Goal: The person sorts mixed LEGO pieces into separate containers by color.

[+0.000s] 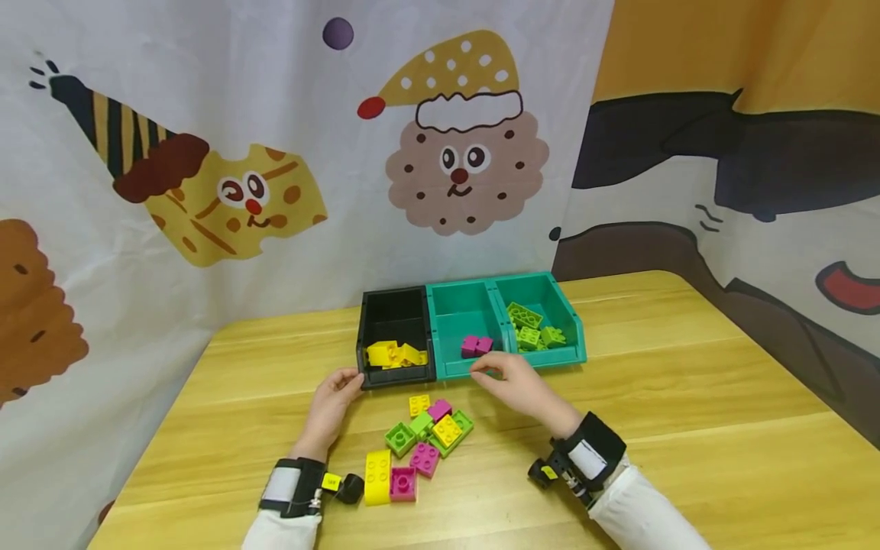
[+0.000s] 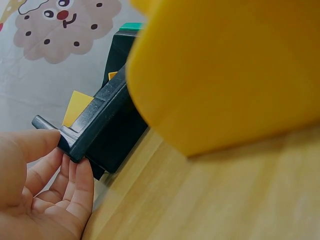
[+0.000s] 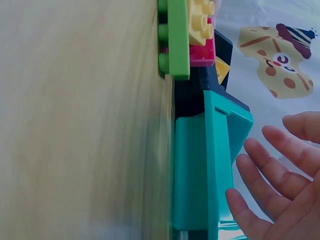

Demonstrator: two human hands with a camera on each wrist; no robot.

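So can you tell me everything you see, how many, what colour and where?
Black bin: one, black, left end of the row
Teal bins: two, teal, middle and right
Yellow bricks: several, yellow, in the black bin
Pink bricks: two showing, magenta, in the middle bin
Green bricks: several, lime, in the right bin
Loose bricks: nine; three yellow, three magenta, three lime; on the table
Table: one, wood-coloured, under everything
Cartoon cloth: count unclear, mostly white, behind the table
Wrist straps: two, black, one per wrist
Sleeves: two, white, below the straps
Left hand: one, bare, gripping the black bin's front left corner
Right hand: one, bare, near the middle bin's front
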